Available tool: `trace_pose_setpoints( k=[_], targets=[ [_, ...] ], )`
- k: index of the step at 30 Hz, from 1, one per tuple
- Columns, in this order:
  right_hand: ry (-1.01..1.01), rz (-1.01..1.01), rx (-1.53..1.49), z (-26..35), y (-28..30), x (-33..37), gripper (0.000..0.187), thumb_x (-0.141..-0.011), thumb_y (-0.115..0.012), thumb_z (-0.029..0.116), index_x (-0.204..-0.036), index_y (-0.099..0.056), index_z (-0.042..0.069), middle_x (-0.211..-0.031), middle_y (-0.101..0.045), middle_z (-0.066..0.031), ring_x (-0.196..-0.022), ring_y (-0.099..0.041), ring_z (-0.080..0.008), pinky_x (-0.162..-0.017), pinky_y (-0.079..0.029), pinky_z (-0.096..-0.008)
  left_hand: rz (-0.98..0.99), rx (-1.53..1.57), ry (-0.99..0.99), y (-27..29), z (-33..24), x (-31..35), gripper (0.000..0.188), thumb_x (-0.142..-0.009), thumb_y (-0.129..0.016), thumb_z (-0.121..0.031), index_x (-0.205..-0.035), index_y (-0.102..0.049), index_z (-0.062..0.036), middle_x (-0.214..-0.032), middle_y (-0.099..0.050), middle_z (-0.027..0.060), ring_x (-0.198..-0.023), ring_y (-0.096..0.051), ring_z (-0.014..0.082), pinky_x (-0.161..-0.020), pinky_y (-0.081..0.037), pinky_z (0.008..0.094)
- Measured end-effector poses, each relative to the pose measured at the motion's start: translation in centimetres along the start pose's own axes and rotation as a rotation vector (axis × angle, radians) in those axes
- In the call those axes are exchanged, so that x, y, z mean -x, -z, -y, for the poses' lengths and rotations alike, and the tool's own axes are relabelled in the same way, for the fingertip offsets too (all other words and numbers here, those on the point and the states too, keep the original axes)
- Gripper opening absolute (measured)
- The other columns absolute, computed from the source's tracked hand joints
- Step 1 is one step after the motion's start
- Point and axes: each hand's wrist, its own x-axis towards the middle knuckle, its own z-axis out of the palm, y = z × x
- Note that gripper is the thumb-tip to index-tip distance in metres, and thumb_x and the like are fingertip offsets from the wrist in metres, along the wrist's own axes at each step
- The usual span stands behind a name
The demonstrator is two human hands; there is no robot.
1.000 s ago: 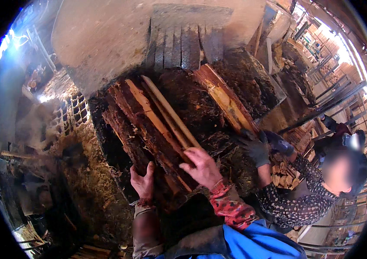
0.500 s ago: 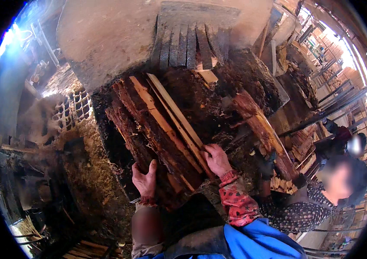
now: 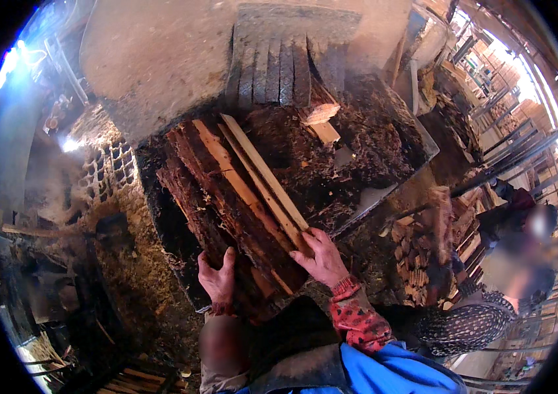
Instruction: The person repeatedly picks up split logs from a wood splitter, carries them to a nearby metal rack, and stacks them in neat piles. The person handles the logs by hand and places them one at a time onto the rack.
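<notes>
Several bark-covered wood slabs (image 3: 210,190) lie side by side on a dark, debris-strewn table (image 3: 357,161), slanting away from me. Along their right side runs a pale wooden strip (image 3: 266,180). My right hand (image 3: 325,259) grips the near end of that strip, its thumb reaching left over the neighbouring slab. My left hand (image 3: 217,279) is at the near left end of the slabs, thumb and fingers apart, holding nothing. The undersides of both hands are hidden.
Dark hanging flaps (image 3: 272,72) front a dusty housing (image 3: 161,59); a wood piece (image 3: 321,113) sticks out beneath them. At right, a co-worker (image 3: 469,322) stands by stacked wood (image 3: 413,262) with an upright slab (image 3: 441,217). Sawdust (image 3: 124,243) covers the left side.
My right hand has shifted slightly down and left along the strip. The co-worker's bark slab has swung off the table to the right. Another wood piece has emerged under the flaps.
</notes>
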Motion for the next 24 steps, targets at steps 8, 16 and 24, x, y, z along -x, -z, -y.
trace_pose_setpoints(
  k=[8, 16, 24],
  targets=[
    [0.022, -0.013, -0.002, -0.1, -0.2, -0.1, 0.053, -0.081, -0.068, 0.036, -0.114, -0.060, -0.004, -0.121, -0.051, -0.0220, -0.111, -0.051, -0.0375, -0.095, -0.042, -0.0427, 0.011, 0.061, 0.028, 0.0, -0.3, 0.0, 0.041, -0.077, -0.077, -0.025, -0.102, -0.058, 0.0009, -0.088, -0.068, 0.0097, -0.079, -0.062, 0.0147, -0.074, -0.050, 0.0300],
    [0.024, -0.030, -0.037, 0.6, 0.4, 0.0, 0.048, -0.080, -0.071, 0.029, -0.112, -0.060, -0.004, -0.119, -0.053, -0.0203, -0.109, -0.053, -0.0367, -0.093, -0.044, -0.0411, 0.012, -0.001, 0.021, 0.0, -0.2, 0.0, 0.044, -0.075, -0.079, -0.028, -0.101, -0.058, 0.0007, -0.089, -0.068, 0.0108, -0.081, -0.064, 0.0164, -0.075, -0.050, 0.0314],
    [0.086, -0.099, 0.009, 3.0, 0.7, 1.5, 0.045, -0.077, -0.073, 0.019, -0.113, -0.059, -0.005, -0.116, -0.054, -0.0198, -0.108, -0.052, -0.0363, -0.092, -0.044, -0.0412, 0.014, 0.063, 0.069, -0.2, 0.8, -0.3, 0.049, -0.073, -0.079, -0.030, -0.104, -0.058, 0.0017, -0.094, -0.069, 0.0177, -0.089, -0.067, 0.0259, -0.078, -0.051, 0.0358]
  ],
)
